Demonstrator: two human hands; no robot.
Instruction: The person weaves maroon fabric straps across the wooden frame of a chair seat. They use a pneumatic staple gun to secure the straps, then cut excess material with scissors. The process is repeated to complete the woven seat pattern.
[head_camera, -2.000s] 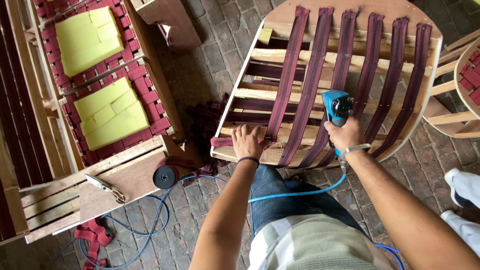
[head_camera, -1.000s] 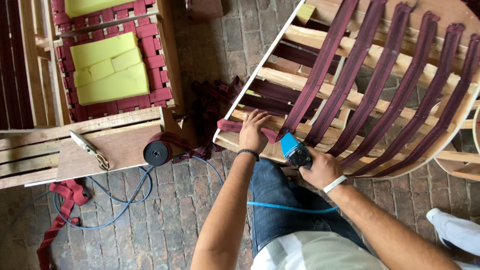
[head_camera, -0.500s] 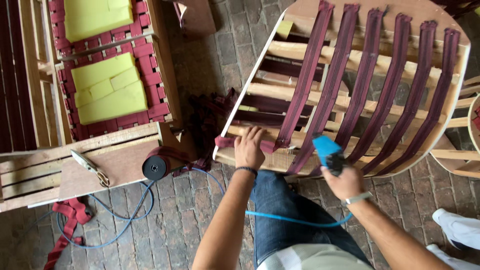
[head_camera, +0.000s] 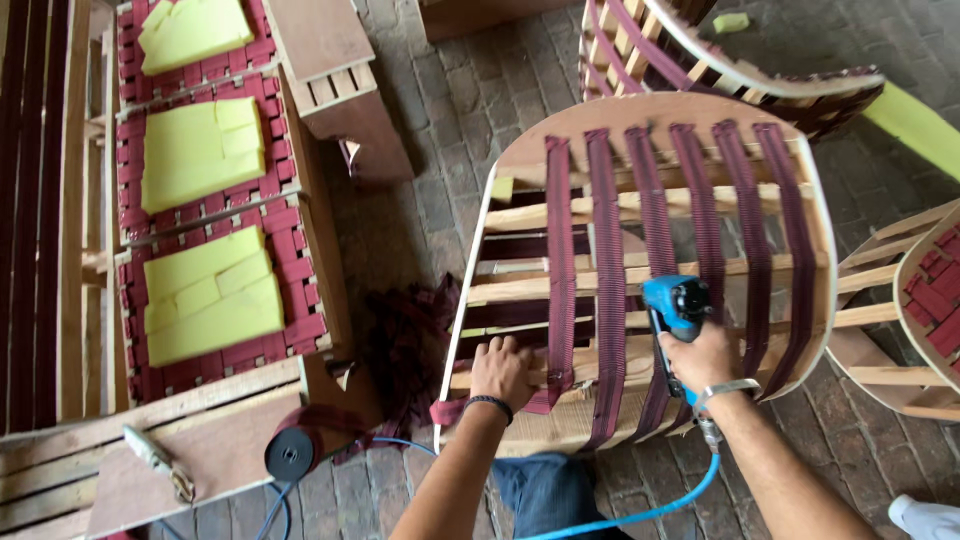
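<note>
A wooden chair frame (head_camera: 520, 145) lies in front of me, with several dark red webbing straps (head_camera: 608, 240) running over its slats. My left hand (head_camera: 505, 372) presses flat on the near rail, beside the loose end of the leftmost strap (head_camera: 560, 280). My right hand (head_camera: 700, 355) grips a blue pneumatic stapler (head_camera: 672, 305) held over the middle straps near the front rail. A blue air hose (head_camera: 640, 510) runs from the stapler down past my knee.
A long wooden sofa frame (head_camera: 320, 260) with red webbing and yellow foam pads (head_camera: 205, 295) stands at left. A roll of webbing (head_camera: 292, 453) and a metal tool (head_camera: 155, 460) rest on its near board. Other chair frames (head_camera: 900, 330) sit at right and behind. Brick floor.
My right hand has carried the stapler from the leftmost strap's end rightward to the middle straps. My head has lifted, showing more of the frame. My left hand stays on the rail.
</note>
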